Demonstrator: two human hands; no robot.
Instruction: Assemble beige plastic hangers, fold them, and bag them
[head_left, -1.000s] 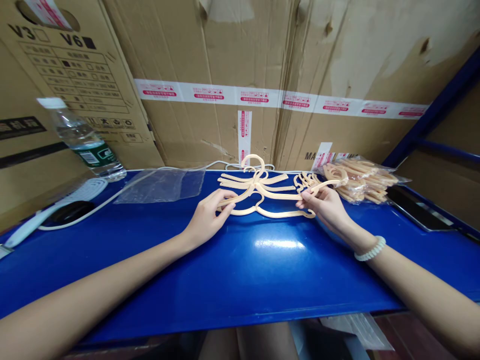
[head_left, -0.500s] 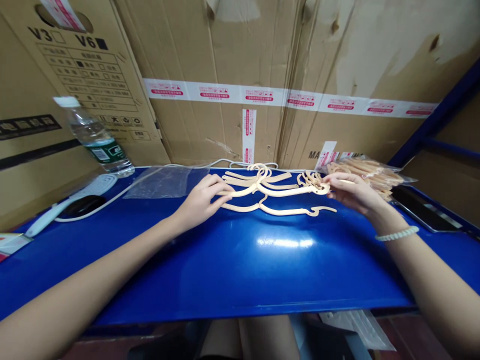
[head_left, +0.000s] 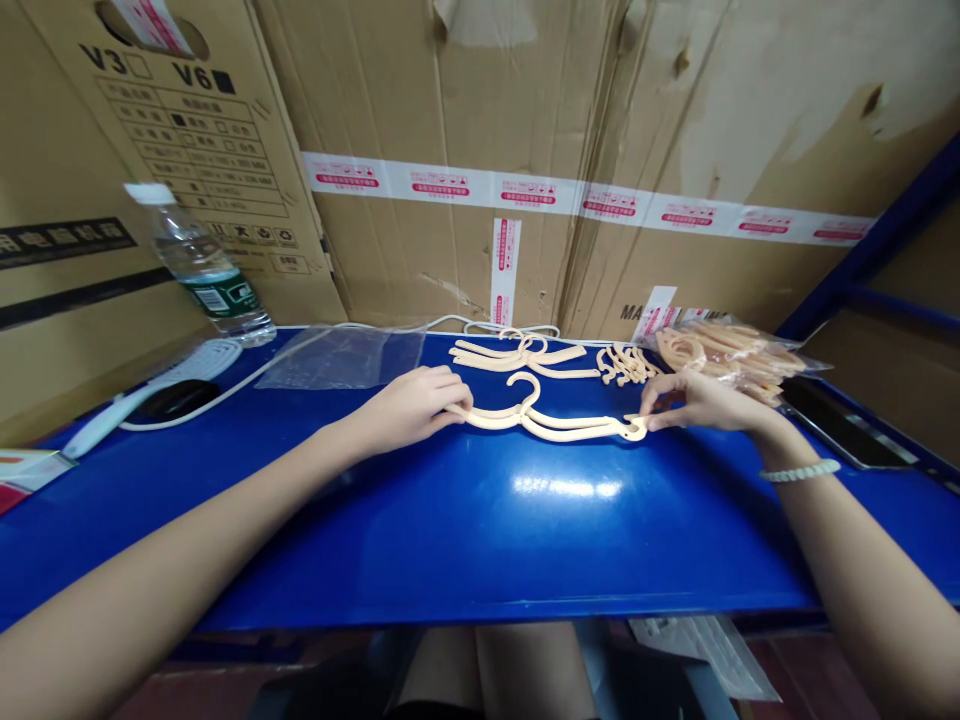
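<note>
Left hand and right hand each pinch one end of the stacked cream hangers, now drawn toward the person on the blue surface, away from the loose hangers they lay among a second ago; pair looks aligned

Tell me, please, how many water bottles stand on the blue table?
1. The water bottle stands upright at the far left of the blue table, against the cardboard boxes. No other bottle shows in this view.
</note>
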